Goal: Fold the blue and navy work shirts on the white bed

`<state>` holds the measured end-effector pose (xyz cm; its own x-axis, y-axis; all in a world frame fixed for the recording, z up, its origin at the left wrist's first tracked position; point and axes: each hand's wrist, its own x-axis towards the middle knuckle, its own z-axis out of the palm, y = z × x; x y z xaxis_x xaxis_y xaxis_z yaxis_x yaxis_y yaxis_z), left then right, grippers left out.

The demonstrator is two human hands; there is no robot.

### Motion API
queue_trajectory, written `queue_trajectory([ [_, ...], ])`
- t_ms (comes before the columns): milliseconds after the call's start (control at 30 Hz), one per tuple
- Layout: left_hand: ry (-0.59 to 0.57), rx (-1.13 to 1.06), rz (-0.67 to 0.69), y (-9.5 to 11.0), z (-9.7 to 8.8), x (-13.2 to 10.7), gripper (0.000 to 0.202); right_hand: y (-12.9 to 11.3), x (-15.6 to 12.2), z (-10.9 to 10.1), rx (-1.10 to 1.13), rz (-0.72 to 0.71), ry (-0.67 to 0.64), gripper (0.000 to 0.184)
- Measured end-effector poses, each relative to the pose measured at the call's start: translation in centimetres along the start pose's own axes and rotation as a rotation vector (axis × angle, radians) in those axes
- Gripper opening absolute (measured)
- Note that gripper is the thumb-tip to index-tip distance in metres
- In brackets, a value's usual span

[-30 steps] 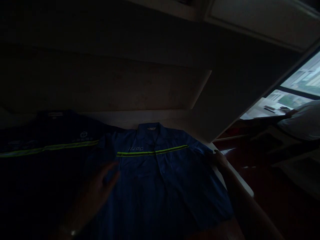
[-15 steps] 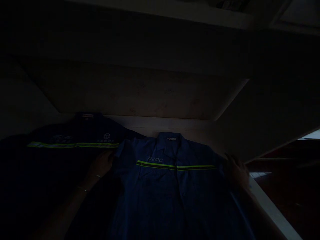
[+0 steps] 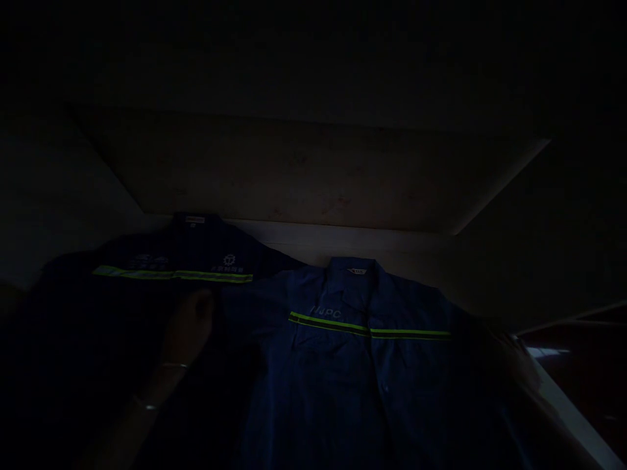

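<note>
The scene is very dark. A blue work shirt point(image 3: 362, 378) with a yellow-green reflective stripe lies flat, collar away from me. My left hand point(image 3: 189, 333) rests at the shirt's left sleeve, between it and a darker shirt point(image 3: 176, 261); its fingers look curled into the cloth, but the dark hides the grip. My right hand point(image 3: 514, 365) lies at the shirt's right edge by the table rim; only a faint shape shows, with no fingers to make out.
The darker navy shirt with its own reflective stripe lies to the left, partly overlapping. The white table point(image 3: 568, 418) ends at the right, with a dark red floor point(image 3: 578, 378) beyond. A pale wall panel point(image 3: 304, 176) rises behind the table.
The view has swung left and darkened. My left hand moved from the shirt's front up to its left sleeve. My right hand stayed at the right edge.
</note>
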<state>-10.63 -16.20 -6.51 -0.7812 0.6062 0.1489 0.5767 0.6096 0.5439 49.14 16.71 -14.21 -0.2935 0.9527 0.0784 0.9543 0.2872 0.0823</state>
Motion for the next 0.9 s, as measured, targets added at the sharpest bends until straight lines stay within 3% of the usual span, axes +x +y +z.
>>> queue_trajectory([
  [100,0.027,-0.078,0.347,5.6,1.9,-3.6,0.034,-2.7,-1.2,-1.2,0.017,0.029,0.080,0.060],
  [200,-0.063,-0.082,0.613,10.9,4.9,-6.0,0.031,-7.9,-2.6,-2.2,0.016,-0.074,0.060,0.055],
  [267,-0.107,-0.029,0.722,12.8,7.0,-6.2,0.033,-11.6,-3.4,-2.5,0.036,-0.170,0.019,0.053],
  [400,-0.185,0.146,0.779,12.6,10.8,-4.3,0.043,-16.7,-3.7,-2.9,0.091,-0.197,-0.065,0.054],
  [533,-0.215,0.228,0.734,11.1,13.0,-2.3,0.051,-17.9,-2.4,-3.1,0.087,-0.154,-0.110,0.056],
  [767,-0.254,0.251,0.729,11.2,13.1,-0.7,0.053,-18.4,0.7,-5.0,0.128,-0.155,-0.137,0.051],
  [900,-0.247,0.237,0.739,11.0,13.2,-0.8,0.053,-20.3,3.9,-6.9,0.244,-0.170,-0.104,0.047],
])
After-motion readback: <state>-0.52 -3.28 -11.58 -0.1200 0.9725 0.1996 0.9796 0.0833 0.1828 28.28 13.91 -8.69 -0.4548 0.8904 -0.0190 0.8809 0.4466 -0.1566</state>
